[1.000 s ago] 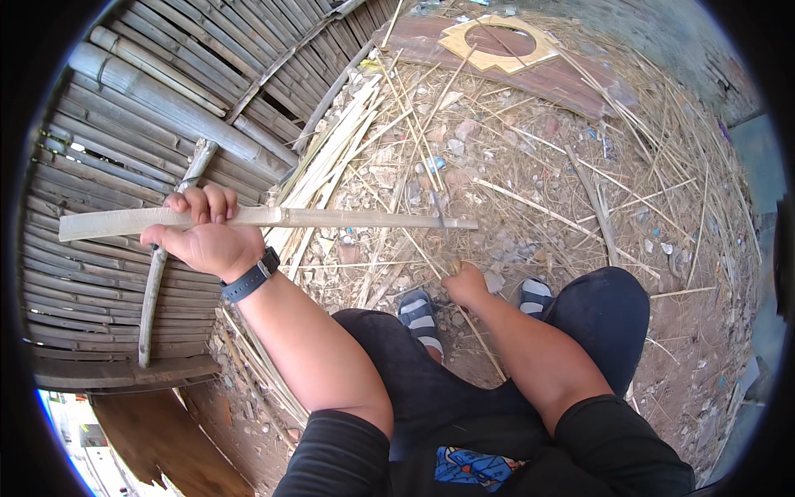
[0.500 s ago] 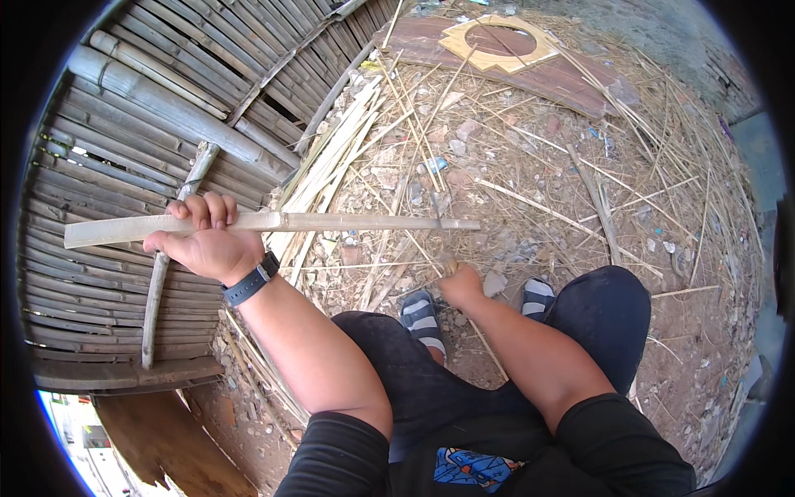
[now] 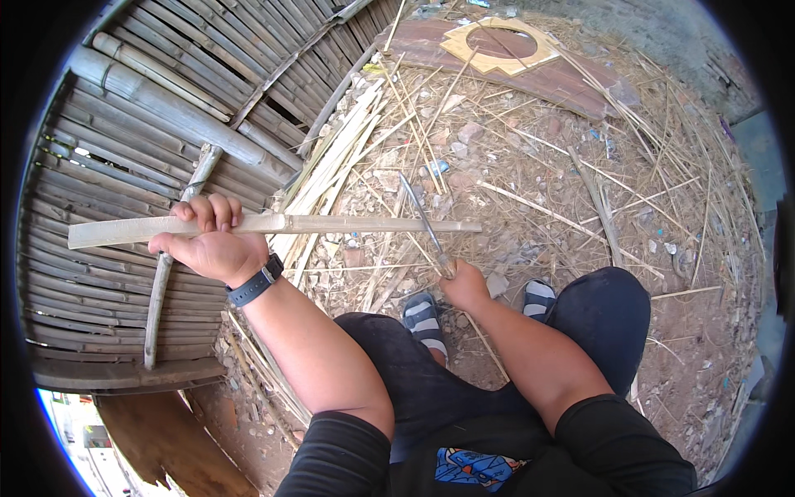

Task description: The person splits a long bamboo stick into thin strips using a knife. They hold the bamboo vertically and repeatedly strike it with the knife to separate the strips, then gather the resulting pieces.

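My left hand (image 3: 217, 244) grips a long pale split-bamboo strip (image 3: 348, 224), fingers over the top and thumb below. The strip lies roughly level, wide at its left end and narrower toward the right. In my right hand (image 3: 465, 287) is the handle of a knife (image 3: 413, 196), its narrow metal blade pointing up and to the left. The blade crosses the strip near the strip's right end; whether they touch I cannot tell. A dark band is on my left wrist.
A slatted bamboo wall (image 3: 124, 178) rises on the left. Split bamboo strips (image 3: 331, 157) are piled beside it, with thin sticks and rubble across the ground. Farther off lies a brown board (image 3: 414, 41) bearing a yellow frame (image 3: 542, 58) with a round hole. My sandalled feet (image 3: 424, 319) are below.
The knife blade was blurred and steeper; now it shows clearly, angled farther left across the bamboo strip. My left hand and the strip have shifted very slightly right.
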`<state>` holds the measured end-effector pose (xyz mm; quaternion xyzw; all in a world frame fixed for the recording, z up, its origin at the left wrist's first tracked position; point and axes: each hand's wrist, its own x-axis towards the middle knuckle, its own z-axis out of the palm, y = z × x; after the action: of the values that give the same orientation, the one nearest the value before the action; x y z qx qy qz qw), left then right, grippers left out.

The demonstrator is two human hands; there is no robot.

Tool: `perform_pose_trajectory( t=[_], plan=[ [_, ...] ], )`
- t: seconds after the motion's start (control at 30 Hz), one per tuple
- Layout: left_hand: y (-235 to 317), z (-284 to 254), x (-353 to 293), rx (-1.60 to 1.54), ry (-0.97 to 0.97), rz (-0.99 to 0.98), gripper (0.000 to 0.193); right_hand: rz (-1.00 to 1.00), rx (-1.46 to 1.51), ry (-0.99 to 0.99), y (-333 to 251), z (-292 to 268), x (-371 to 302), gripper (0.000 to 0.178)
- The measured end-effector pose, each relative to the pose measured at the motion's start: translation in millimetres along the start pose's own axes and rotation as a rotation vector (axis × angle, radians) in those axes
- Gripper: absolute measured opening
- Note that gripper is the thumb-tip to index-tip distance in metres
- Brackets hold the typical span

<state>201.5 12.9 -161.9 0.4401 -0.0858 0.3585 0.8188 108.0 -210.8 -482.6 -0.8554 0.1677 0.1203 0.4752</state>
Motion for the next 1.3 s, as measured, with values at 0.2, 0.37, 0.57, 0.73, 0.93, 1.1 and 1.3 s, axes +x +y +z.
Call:
perform_pose_trajectory(
  t=[0.2,0.37,0.57,0.73,0.93,1.1,1.3],
  plan=[
    [2,0,-2,-0.007,-0.009,0.005,0.065,-0.248,-0.044,-0.019,-46,-32,-13,0.058],
    [2,-6,1,-0.018,0.010,-0.003,0.064,-0.206,-0.270,-0.164,-61,-65,-2,0.054],
    [3,-2,-1,-0.015,-0.005,0.003,0.063,-0.032,-0.389,-0.110,-85,-88,-7,0.052],
    [2,-4,0,-0.041,-0.046,-0.018,0.064,-0.116,-0.181,-0.035,-83,-76,-14,0.052],
    [2,-2,-1,-0.033,-0.034,-0.012,0.065,-0.279,-0.236,-0.145,-74,-66,-6,0.057],
    [1,-6,1,-0.056,-0.083,-0.016,0.067,-0.168,-0.127,-0.117,-85,-66,-17,0.065],
    [3,-5,-2,-0.084,-0.158,-0.027,0.068,-0.207,0.142,-0.280,-77,-53,-11,0.057]
  ],
)
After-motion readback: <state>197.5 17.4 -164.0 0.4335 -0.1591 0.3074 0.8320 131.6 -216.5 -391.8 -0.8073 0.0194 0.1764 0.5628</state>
